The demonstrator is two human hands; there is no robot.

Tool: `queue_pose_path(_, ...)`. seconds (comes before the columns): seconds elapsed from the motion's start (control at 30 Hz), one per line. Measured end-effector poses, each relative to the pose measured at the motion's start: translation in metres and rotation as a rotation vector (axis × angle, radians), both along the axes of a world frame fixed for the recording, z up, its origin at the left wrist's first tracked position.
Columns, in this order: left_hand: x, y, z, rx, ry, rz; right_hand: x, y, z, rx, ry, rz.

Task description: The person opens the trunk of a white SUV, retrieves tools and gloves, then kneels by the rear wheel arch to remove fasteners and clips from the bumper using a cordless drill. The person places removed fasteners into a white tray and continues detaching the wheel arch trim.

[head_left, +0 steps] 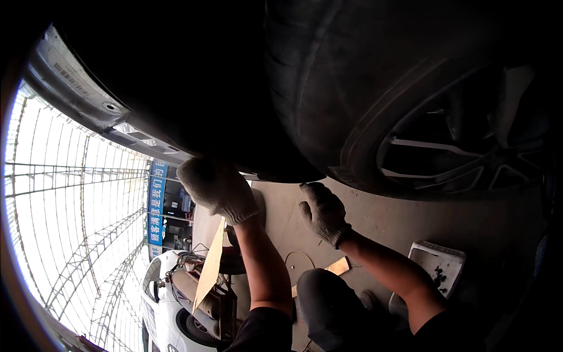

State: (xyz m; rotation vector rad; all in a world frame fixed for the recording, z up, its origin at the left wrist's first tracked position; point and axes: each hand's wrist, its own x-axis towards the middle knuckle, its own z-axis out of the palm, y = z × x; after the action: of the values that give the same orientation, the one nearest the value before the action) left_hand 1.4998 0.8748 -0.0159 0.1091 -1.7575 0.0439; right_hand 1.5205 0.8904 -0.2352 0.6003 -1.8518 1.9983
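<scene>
My left hand point(217, 186), in a light knitted work glove, is up against the lower edge of a silver car body panel point(88, 88). Its fingers are lost in the dark, so their grip does not show. My right hand point(324, 212), gloved as well, is just below the dark tip of the wheel-arch edge point(293, 174). Its thumb stands apart from the bent fingers, and no object shows in it. Close by, the large black tyre point(328, 100) surrounds a spoked wheel point(469, 158). The inside of the wheel arch is too dark to make out.
A white bin point(437, 249) with dark bits in it stands at lower right. A wooden board point(337, 267) lies on the floor near my knee point(322, 299). At left are a tan sheet point(210, 270), a tank-like machine point(199, 296) and a white car point(170, 317).
</scene>
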Motion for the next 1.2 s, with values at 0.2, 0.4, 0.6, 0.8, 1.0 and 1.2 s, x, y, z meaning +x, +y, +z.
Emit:
queue_pose_path(0.2, -0.002, -0.012, 0.006, -0.268, 0.002, 0.02, -0.002, -0.009, -0.012, 0.05, -0.013, 0.039)
queue_pose_path(0.4, 0.027, 0.0, 0.016, 0.11, -0.126, 0.136, -0.005, 0.02, 0.016, 0.925, 0.539, 0.875)
queue_pose_path(0.6, 0.071, -0.012, -0.108, 0.235, -0.478, -0.632, -0.009, 0.223, -0.04, 1.296, 0.001, 1.073)
queue_pose_path(0.8, 0.097, 0.057, -0.273, -0.031, -2.333, -0.383, 0.109, 0.468, -0.104, 1.2, -0.857, -0.087)
queue_pose_path(1.0, 0.137, 0.117, -0.387, 0.288, -2.381, -0.362, 0.272, 0.55, -0.279, 1.833, -0.727, -0.408)
queue_pose_path(1.2, 0.161, 0.142, -0.434, 0.127, -2.05, -0.433, 0.222, 0.521, -0.272, 1.776, -0.727, -0.249)
